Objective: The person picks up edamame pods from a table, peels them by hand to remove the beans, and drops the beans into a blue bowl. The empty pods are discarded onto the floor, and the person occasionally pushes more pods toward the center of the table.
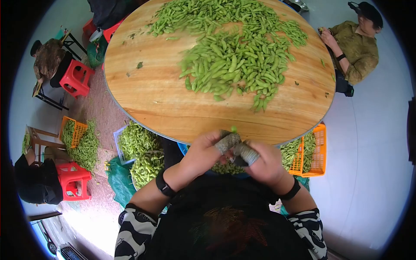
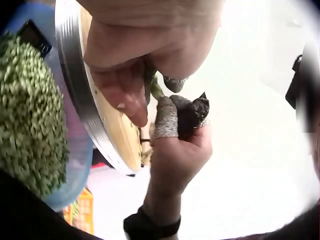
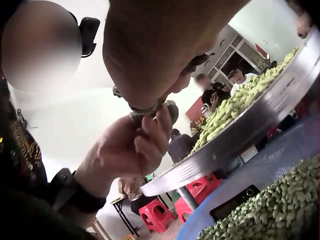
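Closest to me, just short of the near edge of the round table (image 1: 164,104), my left hand (image 1: 201,154) and right hand (image 1: 264,164) meet fingertip to fingertip. Both are curled and pinch one green pod (image 1: 234,129) between them. The pod stands up out of my fingertips, right over the table's rim. In the left wrist view it runs down from my left fingers toward my right thumb. My thumbs and forefingers wear grey and dark wraps (image 1: 228,141).

Under my hands, below the table's edge, sits a blue basin (image 2: 80,175) full of shelled beans (image 2: 30,115). To the right of the table's near edge is an orange crate (image 1: 318,151) with more pods in it.

Further out, on the table's middle and far side, lies a broad heap of pods (image 1: 236,56) — well apart from my hands. Beyond the table's right edge, another person (image 1: 357,47) sits.
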The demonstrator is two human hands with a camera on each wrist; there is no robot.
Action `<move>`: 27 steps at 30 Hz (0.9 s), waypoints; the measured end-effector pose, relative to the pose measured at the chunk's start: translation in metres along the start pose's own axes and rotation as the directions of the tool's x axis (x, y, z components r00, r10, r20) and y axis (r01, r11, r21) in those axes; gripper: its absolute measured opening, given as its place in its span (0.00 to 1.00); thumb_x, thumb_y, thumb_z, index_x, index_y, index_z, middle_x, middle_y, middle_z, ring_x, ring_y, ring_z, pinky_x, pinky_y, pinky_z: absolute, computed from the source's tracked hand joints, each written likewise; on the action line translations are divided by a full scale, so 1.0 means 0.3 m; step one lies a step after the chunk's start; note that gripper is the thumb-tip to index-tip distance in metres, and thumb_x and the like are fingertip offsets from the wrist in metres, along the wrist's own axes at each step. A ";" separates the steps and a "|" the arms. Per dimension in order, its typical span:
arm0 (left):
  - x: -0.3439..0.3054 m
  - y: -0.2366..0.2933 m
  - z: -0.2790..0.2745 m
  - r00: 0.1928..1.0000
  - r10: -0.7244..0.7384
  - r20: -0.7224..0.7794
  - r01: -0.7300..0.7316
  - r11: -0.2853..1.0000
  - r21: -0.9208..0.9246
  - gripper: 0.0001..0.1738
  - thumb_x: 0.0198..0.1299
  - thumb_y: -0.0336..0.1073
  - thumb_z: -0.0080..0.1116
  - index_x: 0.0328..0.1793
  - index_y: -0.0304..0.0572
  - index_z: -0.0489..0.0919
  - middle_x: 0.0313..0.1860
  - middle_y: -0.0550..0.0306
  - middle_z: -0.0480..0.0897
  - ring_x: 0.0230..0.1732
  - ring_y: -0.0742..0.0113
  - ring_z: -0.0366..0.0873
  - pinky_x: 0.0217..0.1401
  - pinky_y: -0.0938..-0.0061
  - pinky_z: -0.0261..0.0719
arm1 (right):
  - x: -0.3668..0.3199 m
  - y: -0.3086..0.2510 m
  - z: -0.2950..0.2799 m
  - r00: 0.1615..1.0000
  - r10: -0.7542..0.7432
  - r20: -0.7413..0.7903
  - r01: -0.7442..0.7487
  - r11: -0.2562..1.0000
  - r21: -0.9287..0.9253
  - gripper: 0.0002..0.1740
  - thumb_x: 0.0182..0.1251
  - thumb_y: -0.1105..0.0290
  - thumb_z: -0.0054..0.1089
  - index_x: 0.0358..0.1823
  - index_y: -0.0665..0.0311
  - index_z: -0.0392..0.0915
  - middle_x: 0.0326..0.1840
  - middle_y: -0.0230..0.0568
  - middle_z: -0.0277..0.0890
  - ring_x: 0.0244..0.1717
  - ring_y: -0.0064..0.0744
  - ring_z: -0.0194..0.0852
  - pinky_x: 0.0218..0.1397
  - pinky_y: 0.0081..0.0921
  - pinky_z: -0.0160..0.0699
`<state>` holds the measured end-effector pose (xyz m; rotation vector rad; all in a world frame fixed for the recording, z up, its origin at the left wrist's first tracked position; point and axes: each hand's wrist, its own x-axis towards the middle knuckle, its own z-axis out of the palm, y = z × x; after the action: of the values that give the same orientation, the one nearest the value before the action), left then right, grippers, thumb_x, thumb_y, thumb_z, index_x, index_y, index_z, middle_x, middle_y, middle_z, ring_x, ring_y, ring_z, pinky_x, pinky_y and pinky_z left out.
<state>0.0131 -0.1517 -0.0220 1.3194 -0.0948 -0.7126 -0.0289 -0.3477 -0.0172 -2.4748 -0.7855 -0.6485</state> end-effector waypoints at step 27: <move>-0.060 -0.034 -0.064 0.891 0.399 0.217 -0.442 0.651 0.618 0.09 0.65 0.32 0.54 0.46 0.32 0.74 0.25 0.54 0.73 0.26 0.62 0.73 0.29 0.70 0.71 | 0.044 -0.011 -0.026 0.486 0.189 0.853 -0.825 -0.221 0.519 0.20 0.70 0.70 0.48 0.63 0.58 0.67 0.25 0.29 0.67 0.17 0.15 0.58 0.20 0.16 0.59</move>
<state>0.0034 -0.1267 -0.0306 1.8597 -0.7478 -0.3065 -0.0238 -0.3442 -0.0029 -1.2082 0.0567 0.8166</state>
